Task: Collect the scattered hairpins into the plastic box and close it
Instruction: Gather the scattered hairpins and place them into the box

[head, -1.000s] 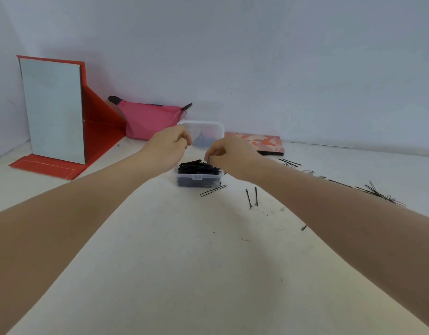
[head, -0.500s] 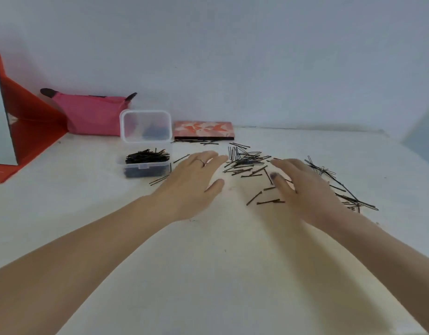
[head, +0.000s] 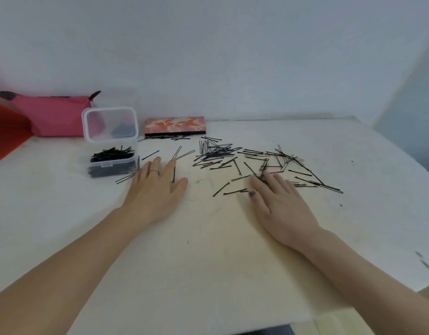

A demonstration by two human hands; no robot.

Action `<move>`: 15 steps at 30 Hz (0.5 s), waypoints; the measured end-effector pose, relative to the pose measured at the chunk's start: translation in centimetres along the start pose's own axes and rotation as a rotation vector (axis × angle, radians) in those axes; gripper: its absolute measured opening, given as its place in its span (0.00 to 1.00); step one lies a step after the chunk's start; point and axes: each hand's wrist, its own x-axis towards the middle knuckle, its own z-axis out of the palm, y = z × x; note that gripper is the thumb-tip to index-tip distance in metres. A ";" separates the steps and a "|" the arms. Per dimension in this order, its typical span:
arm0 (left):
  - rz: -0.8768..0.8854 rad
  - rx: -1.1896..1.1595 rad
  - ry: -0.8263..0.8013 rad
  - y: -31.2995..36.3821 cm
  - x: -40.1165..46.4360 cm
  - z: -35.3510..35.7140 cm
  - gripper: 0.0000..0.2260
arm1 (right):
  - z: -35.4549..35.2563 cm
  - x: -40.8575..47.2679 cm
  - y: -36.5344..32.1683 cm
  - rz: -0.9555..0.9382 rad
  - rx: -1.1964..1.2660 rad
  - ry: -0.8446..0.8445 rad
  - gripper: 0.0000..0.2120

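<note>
Black wire: the scattered hairpins [head: 235, 158] lie loose on the pale surface [head: 208, 262]; the thickest heap sits ahead of the gap between the two hands, thinning out in a long trail to the right
Plastic box: the clear plastic box [head: 113, 163] stands at the far left, already heaped with pins; its lid [head: 110, 124] stands upright behind it, so it is not yet closed
Left hand: the left hand [head: 158, 187] lies flat and spread, palm down, holding nothing; one pin lies along its index finger, though whether over or under it I cannot tell; it is just beside the box
Right hand: the right hand [head: 278, 199] is also flat with fingers apart, gripping nothing; its fingertips [head: 261, 177] touch the near edge of the heap
Key relation: the heap lies beyond and between the hands, nearer the right; the box lies left of both, nearest the left hand
Long axes: the pins point every way, many roughly crosswise to the reach
Judgement: the right hand seems best placed to rake pins leftward, the left to pinch and drop them; much remains to collect
Bystanders: a pink pouch [head: 54, 117] and a patterned case [head: 174, 125] rest by the wall
</note>
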 end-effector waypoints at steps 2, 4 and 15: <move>0.008 0.000 0.003 0.6 0.0 0.1 0.29 | 0.4 0.7 -1.3 -0.044 0.070 -0.040 0.24; 0.032 -0.079 0.003 1.2 0.1 0.0 0.28 | 0.6 1.5 -2.4 -0.093 0.199 -0.078 0.24; 0.251 -0.153 0.004 3.1 1.2 0.9 0.34 | -1.7 5.0 4.4 0.156 0.286 0.103 0.24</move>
